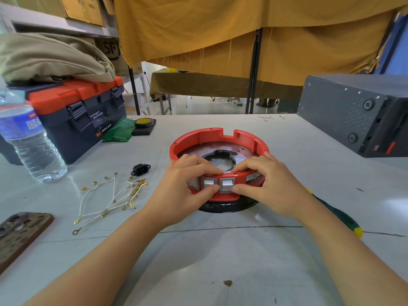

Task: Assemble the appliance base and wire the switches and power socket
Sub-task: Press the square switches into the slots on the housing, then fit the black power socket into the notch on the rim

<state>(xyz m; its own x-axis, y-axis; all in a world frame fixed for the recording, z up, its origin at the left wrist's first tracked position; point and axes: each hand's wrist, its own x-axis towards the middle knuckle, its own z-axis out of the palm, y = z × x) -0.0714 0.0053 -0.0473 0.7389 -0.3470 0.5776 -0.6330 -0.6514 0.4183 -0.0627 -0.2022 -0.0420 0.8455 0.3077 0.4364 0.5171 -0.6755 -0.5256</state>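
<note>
A red ring [220, 138] sits in the middle of the table [220, 250], on top of a black plate [229, 206]. Both hands are on the near side of the ring, close together. The left hand [183, 191] curls over the rim, with its fingers on top and its thumb pressed against the front, just beside a white switch [208, 183]. The right hand [269, 186] does the same on the other side — fingers over the rim, thumb against the front, touching a second switch [227, 185]. So both hands grip the ring, and the two thumbs almost meet between the switches. A third switch [193, 183] peeks out by the left hand, partly hidden.

To the left of the ring lies a small black socket [140, 169], all by itself. Nearer the person is a loose heap of white wires [114, 199] with gold ends, not joined to anything.

Farther left stands a water bottle [26, 138], and behind it a blue and orange toolbox [77, 111] with a tan cloth [50, 58] on top. A roll of tape [144, 123] rests near the box. A green and yellow tool [340, 217] pokes out from under the right arm. A phone [19, 235] lies at the left edge — face down. A grey box [353, 111] sits far right.
</note>
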